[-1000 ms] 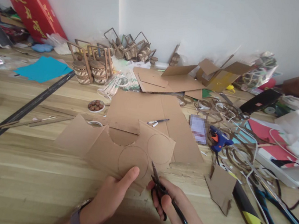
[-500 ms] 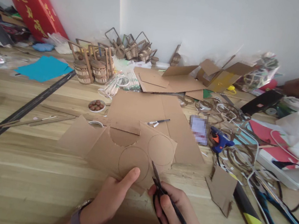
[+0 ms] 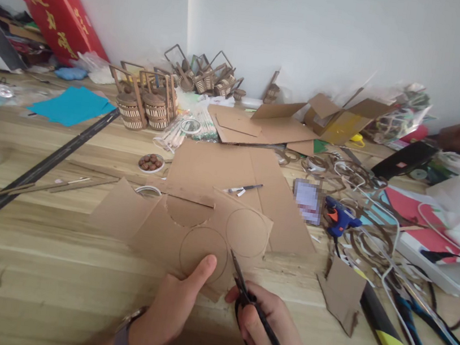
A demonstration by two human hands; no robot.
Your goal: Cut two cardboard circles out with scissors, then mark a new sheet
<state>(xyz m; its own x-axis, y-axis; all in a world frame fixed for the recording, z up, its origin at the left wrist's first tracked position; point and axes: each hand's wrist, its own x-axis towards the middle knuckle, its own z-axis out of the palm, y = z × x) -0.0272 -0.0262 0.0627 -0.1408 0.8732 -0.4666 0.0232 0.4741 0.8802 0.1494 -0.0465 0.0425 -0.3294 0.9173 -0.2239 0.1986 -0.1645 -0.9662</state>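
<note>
A brown cardboard piece (image 3: pixel 161 237) with drawn circles and a curved cut-out lies across the lower middle of the view. My left hand (image 3: pixel 178 296) grips its near edge, thumb on top over the lower circle and fingers hidden beneath. In my right hand (image 3: pixel 264 326) are black scissors (image 3: pixel 243 282), their blades at the cardboard between the two drawn circles. Behind it a larger cardboard sheet (image 3: pixel 209 164) lies flat, with a pen-like tool (image 3: pixel 245 188) on it.
A bowl of brown beads (image 3: pixel 151 163) stands left of the sheet. Small woven baskets (image 3: pixel 159 108) stand farther back. At right are a blue glue gun (image 3: pixel 339 217), a cardboard scrap (image 3: pixel 342 288), a black-and-yellow cutter (image 3: pixel 389 335), pliers (image 3: pixel 413 329) and loose cables.
The scissors have shifted slightly left at the cardboard, and their handles sit closer together. The left hand keeps its hold. The whole view has shifted a little.
</note>
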